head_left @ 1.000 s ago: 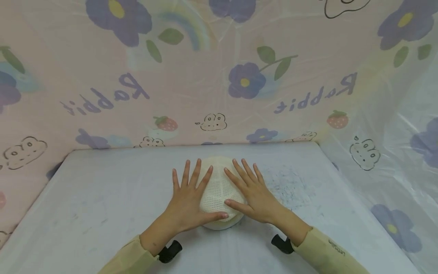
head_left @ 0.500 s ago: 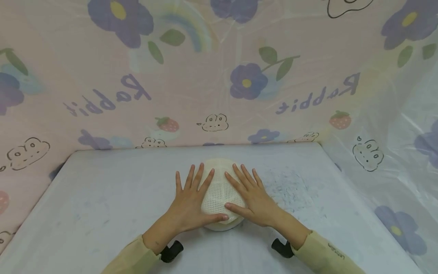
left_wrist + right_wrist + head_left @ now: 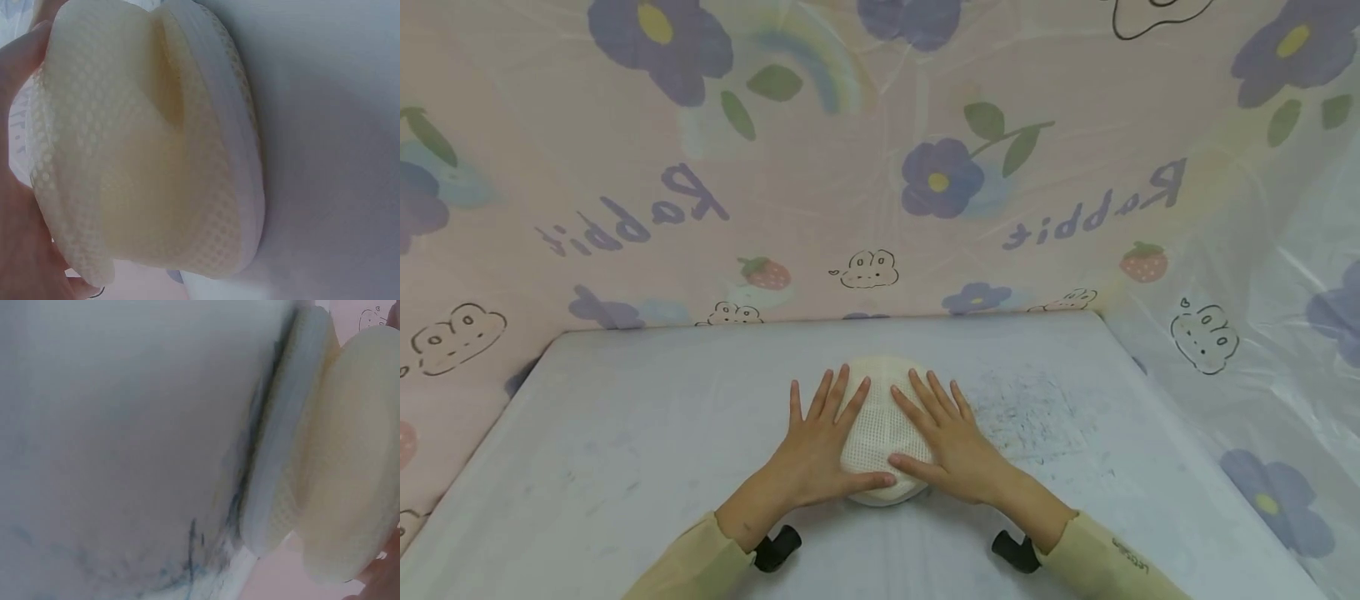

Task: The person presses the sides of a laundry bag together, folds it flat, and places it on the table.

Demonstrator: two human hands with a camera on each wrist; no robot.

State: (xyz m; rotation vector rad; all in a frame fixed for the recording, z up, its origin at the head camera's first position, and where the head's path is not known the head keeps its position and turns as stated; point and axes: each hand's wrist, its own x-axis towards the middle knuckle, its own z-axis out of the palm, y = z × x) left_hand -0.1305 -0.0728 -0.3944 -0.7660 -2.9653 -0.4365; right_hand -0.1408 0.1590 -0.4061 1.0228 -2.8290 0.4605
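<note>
A rounded cream-white item of mesh-textured material (image 3: 874,429) lies on the white table in front of the person. In the left wrist view it shows two puffy layers, with a fold opening between them and a pale smooth band (image 3: 228,125) around the lower one. The left hand (image 3: 808,458) rests on its left side, fingers spread and thumb across the near edge. Mirroring it, the right hand (image 3: 962,458) lies over the right side with straight, spread fingers. Seen from the right wrist, the upper layer (image 3: 356,456) bulges over the lower one.
The white table (image 3: 662,417) carries dark bluish scribble marks (image 3: 1033,412) on its right side. Behind and beside it hang pale sheets (image 3: 820,183) printed with flowers, rabbits and strawberries. A black wrist mount (image 3: 777,548) sits under the left wrist, another (image 3: 1017,552) under the right.
Both hands have come slightly lower and nearer the person. The item's far edge also sits a little nearer, while its near edge has hardly moved. The fingers stay spread.
</note>
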